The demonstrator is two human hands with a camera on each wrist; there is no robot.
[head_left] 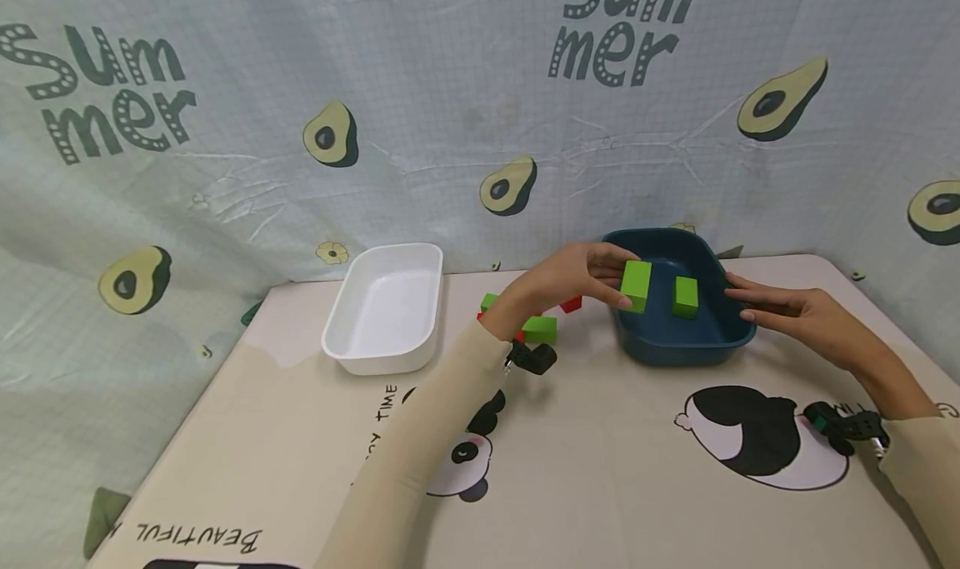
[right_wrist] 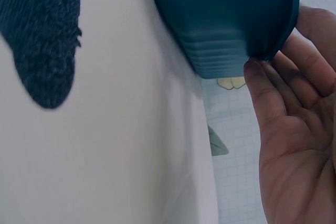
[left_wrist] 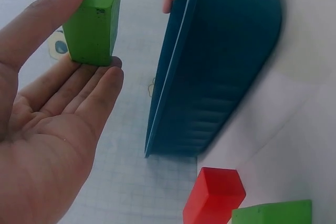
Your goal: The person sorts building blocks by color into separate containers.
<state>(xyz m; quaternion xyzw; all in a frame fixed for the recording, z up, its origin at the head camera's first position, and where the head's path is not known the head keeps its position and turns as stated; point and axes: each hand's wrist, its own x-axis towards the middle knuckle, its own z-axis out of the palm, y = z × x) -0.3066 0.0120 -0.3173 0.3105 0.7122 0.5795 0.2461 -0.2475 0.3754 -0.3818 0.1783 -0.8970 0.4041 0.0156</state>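
My left hand (head_left: 572, 274) is pinching a green block (head_left: 637, 284) above the blue bin (head_left: 678, 355); my right hand (head_left: 810, 317) is touching its side, fingers extended. Inside, between my hands, another green block (head_left: 685, 296) is lying.

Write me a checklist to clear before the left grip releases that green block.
1. Left grip secure: ok, thumb and fingers pinch the held green block.
2. Held block clear of the blue tub: ok, the left wrist view shows a gap to the rim.
3. Held block wholly over the opening: cannot tell, the head view shows it overlapping the left side.
4. Tub steadied: probably ok, fingers of the right grip touch its rim.
5. Landing room: ok, bare floor surrounds the inner green block.
6. All blocks inside: not ok, a red block lies outside.
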